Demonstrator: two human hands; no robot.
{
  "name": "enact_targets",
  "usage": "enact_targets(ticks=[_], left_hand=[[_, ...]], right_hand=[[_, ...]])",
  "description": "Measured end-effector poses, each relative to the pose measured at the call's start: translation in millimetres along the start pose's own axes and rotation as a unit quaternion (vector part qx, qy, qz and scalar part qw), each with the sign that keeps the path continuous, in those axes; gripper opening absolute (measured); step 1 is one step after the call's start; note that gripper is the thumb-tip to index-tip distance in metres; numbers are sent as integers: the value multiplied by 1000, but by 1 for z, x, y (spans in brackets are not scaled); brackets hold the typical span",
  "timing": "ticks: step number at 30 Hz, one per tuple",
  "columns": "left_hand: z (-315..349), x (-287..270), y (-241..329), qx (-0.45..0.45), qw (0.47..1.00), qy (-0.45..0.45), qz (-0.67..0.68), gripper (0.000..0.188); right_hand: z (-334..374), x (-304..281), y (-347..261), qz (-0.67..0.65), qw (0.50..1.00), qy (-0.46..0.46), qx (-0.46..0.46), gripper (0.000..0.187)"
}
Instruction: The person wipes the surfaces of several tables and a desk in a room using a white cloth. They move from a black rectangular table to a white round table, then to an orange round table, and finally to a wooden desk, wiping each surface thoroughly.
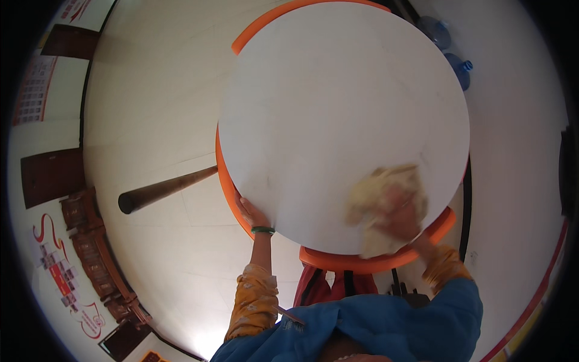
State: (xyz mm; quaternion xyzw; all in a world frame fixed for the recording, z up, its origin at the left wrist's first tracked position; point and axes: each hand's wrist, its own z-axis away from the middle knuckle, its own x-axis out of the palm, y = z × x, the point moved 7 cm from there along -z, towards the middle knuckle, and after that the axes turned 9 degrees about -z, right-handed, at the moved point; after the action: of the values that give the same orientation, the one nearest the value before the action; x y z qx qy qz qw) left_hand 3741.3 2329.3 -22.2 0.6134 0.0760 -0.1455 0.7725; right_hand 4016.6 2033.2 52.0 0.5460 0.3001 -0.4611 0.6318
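A pale beige cleaning cloth (386,181) lies bunched on the round white table (338,108), near its right front edge. My right hand (399,217) presses down on the cloth and grips it, the fingers blurred by motion. Part of the cloth hangs toward the front rim under my wrist. At the table's left front rim, my left hand (252,214) holds the edge, and some of its fingers are hidden against the side. A dark green bangle (263,230) circles my left wrist.
Orange chairs stand around the table: a front chair (362,262), a left chair (227,175) and a far chair (271,23). A dark round post (163,190) juts out at the left. Blue water bottles (461,69) stand by the right wall. Carved wooden furniture (99,259) lines the left wall.
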Motion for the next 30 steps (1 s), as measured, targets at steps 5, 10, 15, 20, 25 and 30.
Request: enact_targets(ticks=[5,10,15,20,25,30], left_hand=[[-4,2,-9,4,999,10,-44,55],[-11,3,-6,2,1000,7,-25,49],[3,1,28,-16,998,-28,-59,45],[-12,-39,9,-164,934,-317,23,50],[-47,-243,-45,-84,877,-467,-77,48],[-83,-554,-188,-325,859,-262,-297,47]], right_hand=[[12,87,190,-304,846,99,427,64],[-113,72,194,-274,784,33,557,63],[-219,-58,-12,-330,908,18,256,53],[-92,-126,-150,-415,873,182,181,46],[35,-28,-86,-370,729,50,574,57],[-14,-44,-157,-324,671,-135,653,58]])
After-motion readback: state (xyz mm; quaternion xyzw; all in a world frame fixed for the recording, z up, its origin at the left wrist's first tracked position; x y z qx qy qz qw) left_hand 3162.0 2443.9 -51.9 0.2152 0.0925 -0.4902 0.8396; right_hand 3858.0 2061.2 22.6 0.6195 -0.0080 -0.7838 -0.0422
